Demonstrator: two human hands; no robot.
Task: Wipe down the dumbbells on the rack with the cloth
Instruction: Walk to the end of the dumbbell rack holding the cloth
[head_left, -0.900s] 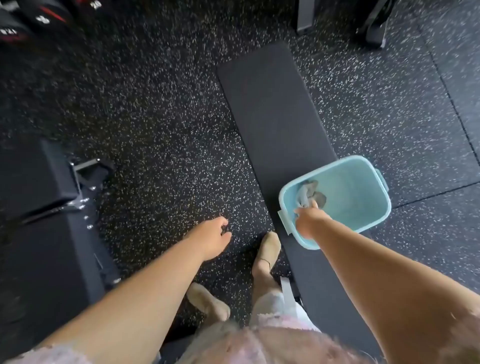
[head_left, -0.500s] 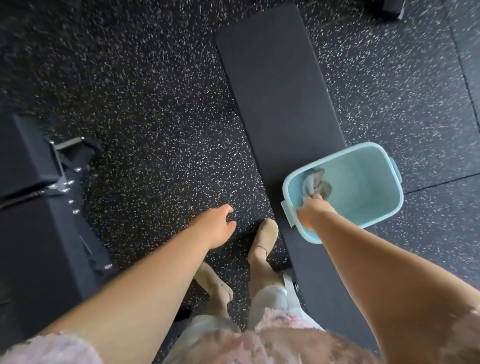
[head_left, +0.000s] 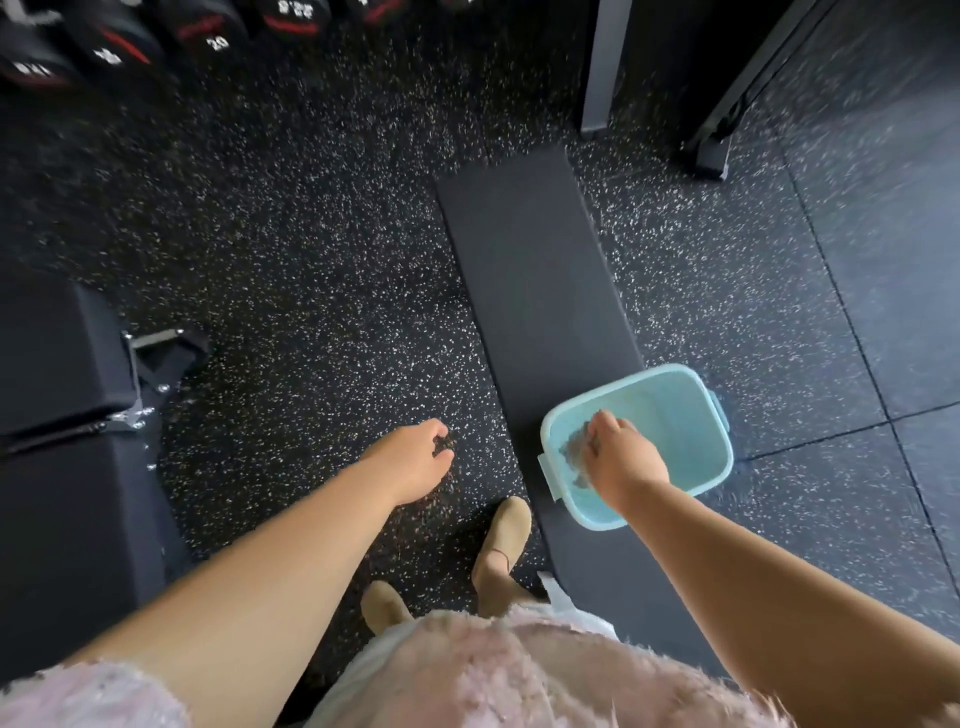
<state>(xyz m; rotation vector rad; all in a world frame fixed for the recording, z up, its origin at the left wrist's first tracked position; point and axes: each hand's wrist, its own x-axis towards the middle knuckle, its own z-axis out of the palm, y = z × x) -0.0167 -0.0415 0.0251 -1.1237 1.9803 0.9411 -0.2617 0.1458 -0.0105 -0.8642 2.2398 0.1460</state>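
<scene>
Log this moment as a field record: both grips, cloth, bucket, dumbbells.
right-hand grip: inside light blue plastic bucket, fingers curled on crumpled grey cloth
left-hand grip: holds nothing, loosely curled, over speckled rubber floor
bucket: stands on black padded bench
black dumbbells: top left, untouched

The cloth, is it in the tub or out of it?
In. The grey cloth sits bunched inside the pale blue tub, gripped by the right hand.
</scene>
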